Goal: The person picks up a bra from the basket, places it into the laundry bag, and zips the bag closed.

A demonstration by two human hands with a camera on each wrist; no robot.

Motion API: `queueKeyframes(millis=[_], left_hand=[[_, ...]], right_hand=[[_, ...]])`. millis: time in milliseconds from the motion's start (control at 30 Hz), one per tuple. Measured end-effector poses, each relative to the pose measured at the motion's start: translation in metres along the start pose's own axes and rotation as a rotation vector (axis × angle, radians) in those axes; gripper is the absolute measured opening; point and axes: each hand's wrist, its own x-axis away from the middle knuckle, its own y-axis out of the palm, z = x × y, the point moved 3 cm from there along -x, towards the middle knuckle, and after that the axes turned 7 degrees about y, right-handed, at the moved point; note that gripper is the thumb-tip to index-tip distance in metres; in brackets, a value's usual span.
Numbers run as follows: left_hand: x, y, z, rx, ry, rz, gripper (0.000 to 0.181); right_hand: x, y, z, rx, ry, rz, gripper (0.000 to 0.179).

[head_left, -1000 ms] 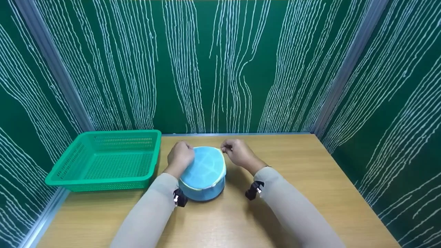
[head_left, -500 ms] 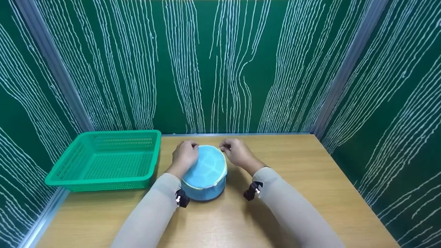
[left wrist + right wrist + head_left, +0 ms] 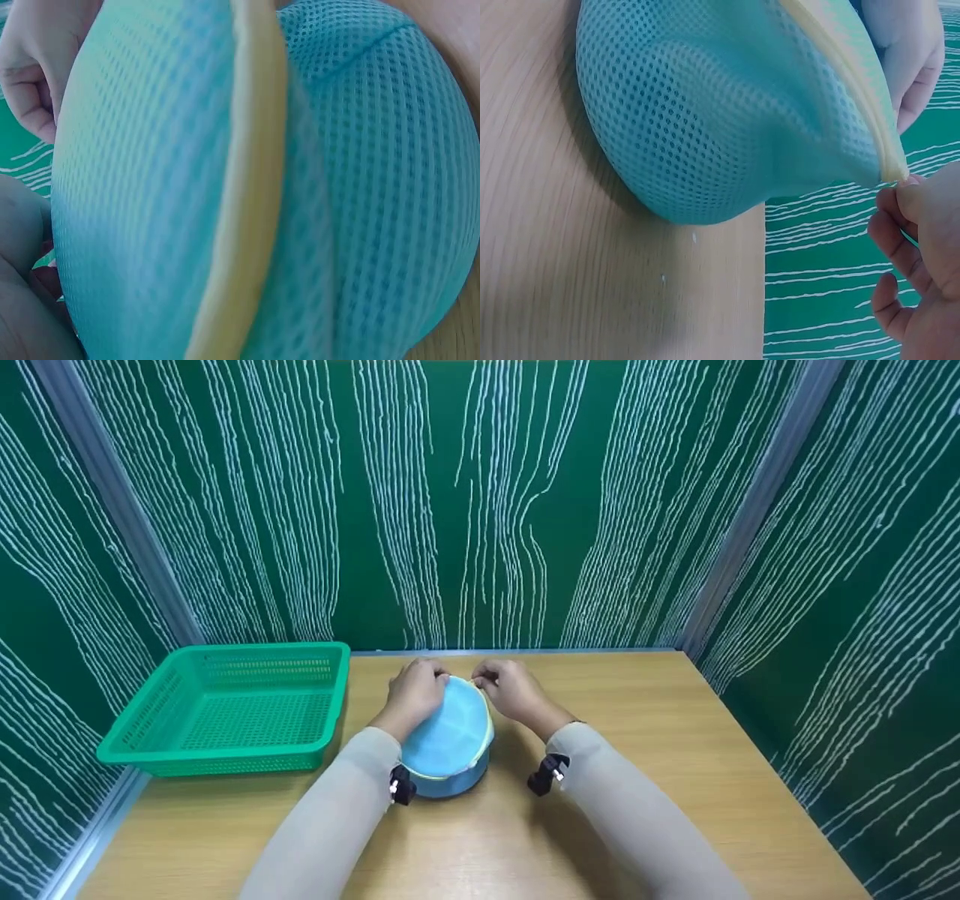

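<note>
A round, light-blue mesh laundry bag (image 3: 448, 735) with pale yellow trim (image 3: 855, 82) stands on the table, its top tilted. At the trim's far right edge my right hand (image 3: 511, 688) pinches the edge between thumb and finger, pulling the mesh into a point; the other fingers curl loosely in the right wrist view. My left hand (image 3: 417, 690) grips the far left edge of the bag's top with curled fingers. What lies between its fingertips is hidden. The left wrist view is mostly filled by the mesh (image 3: 150, 180) and trim.
A green plastic basket (image 3: 225, 757) with slotted walls stands on the wooden table (image 3: 637, 697) to the left of the bag. Green panels (image 3: 510, 510) with white wavy lines enclose the table at the back and sides.
My left hand has moved right and slightly away along the bag's edge, closer to the right hand. The right hand has shifted slightly left, and the bag's top has tilted more.
</note>
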Motion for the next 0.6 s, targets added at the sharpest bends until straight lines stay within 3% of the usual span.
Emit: queueKeyframes(millis=[167,600], left_hand=[[0.001,-0.002,-0.004,0.056,-0.055,0.001,0.025],[0.003,-0.009,-0.023,0.055,-0.146,0.010,0.028]], right_hand=[[0.000,-0.001,0.001,0.001,0.015,-0.025,0.010],[0.005,-0.003,0.006,0.004,0.038,-0.038,0.012]])
